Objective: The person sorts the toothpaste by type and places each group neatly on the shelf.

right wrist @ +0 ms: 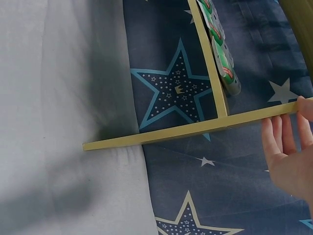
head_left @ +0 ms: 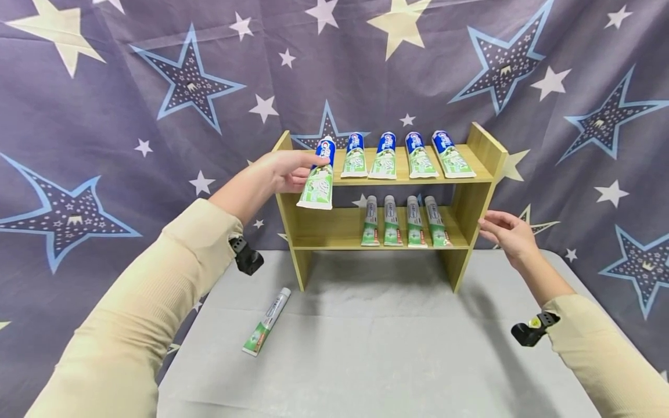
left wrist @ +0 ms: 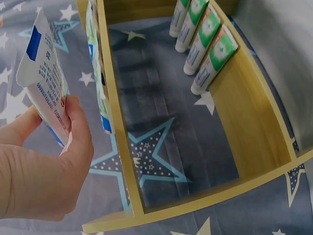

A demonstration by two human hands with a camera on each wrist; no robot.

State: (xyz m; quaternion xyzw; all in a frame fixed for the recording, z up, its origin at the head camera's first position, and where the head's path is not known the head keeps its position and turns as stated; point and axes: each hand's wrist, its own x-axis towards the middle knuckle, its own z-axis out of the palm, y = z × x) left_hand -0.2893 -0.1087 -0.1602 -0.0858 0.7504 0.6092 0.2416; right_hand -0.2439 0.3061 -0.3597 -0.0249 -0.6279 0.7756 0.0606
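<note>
My left hand (head_left: 288,169) pinches a blue, white and green toothpaste tube (head_left: 317,187) between thumb and fingers. It holds the tube at the left end of the upper shelf board, cap end toward the back. The left wrist view shows the tube's printed white back (left wrist: 49,83), apart from the wooden shelf (left wrist: 120,112). To its right, several matching tubes (head_left: 385,157) lie in a row on the upper board. My right hand (head_left: 509,235) holds the shelf's right side panel (right wrist: 190,130), the thumb at its edge and the fingers against its outer face.
Several silver-and-green toothpaste tubes (head_left: 415,223) lie on the right part of the lower board. Another silver-and-green tube (head_left: 266,322) lies on the grey tabletop (head_left: 366,360), left of the shelf. A star-patterned cloth (head_left: 172,145) hangs behind.
</note>
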